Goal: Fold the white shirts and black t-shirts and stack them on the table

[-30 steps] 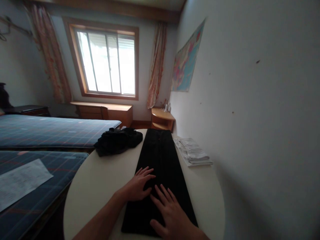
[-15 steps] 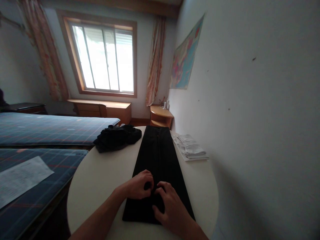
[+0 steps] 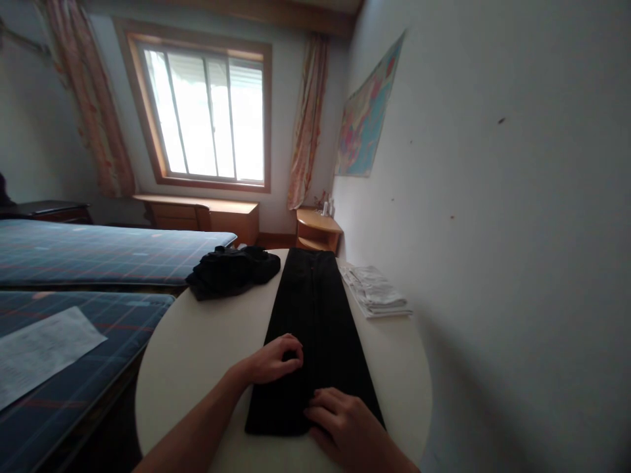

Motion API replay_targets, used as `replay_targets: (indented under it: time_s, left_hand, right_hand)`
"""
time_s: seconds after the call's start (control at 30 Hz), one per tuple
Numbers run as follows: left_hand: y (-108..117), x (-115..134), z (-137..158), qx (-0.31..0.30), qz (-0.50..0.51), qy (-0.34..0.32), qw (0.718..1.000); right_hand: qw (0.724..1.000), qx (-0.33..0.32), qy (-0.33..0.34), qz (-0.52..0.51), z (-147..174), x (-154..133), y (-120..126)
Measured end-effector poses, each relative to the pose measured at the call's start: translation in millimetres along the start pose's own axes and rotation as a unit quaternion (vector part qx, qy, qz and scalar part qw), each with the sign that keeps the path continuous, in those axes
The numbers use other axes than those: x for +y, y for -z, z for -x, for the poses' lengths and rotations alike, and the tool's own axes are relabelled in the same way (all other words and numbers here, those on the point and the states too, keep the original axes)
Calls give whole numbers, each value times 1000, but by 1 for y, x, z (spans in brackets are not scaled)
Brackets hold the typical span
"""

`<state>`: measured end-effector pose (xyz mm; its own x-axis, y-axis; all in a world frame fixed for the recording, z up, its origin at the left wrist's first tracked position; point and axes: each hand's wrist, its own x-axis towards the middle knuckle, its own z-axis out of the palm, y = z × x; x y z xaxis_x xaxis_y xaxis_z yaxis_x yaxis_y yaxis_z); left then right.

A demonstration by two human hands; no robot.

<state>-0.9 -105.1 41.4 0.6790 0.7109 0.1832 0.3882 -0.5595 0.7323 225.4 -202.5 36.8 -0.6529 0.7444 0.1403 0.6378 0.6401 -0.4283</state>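
Black trousers [image 3: 320, 309] lie flat in a long strip down the round white table [image 3: 197, 358], a seam running along their middle. My left hand [image 3: 276, 358] rests over their left side, fingers curled and thumb close to the index finger. Whether cloth is pinched there is hidden. Lower and to the right, my right hand [image 3: 345, 417] lies on the near end of the trousers, its fingers stretched over the cloth by the seam and apart from the thumb.
A crumpled black garment [image 3: 234, 270] sits at the table's far left, and folded white cloths or papers [image 3: 377, 292] at its right. Beds with plaid mattresses [image 3: 113, 253] stand to the left, a paper sheet [image 3: 46, 351] on the nearer one. The wall [image 3: 503, 282] is close on the right.
My right hand has drawn back toward me and away from my left, its fingers now flatter on the cloth. My left hand has hardly moved.
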Motion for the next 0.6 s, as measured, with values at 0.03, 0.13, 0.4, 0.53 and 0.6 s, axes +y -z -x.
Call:
replay_targets:
  time_s: [0.03,0.13,0.4,0.53,0.6]
  left_hand:
    - [1,0,0,2,1,2,1000]
    - [5,4,3,-6,9,7,1000]
    - [16,19,12,-28,9,63,998]
    - [12,14,8,-1,-37,59,998]
    - [9,10,5,19,-57,53,997]
  right_hand:
    - [1000,2,-13,-6,-2,-1,1]
    - [995,22,-73,-63,-13,2,10]
    - [953,13,-191,-236,-50,49,33]
    - [950,1,-175,-259,-61,63,35]
    - [951,-5,-169,-260,-62,64,40]
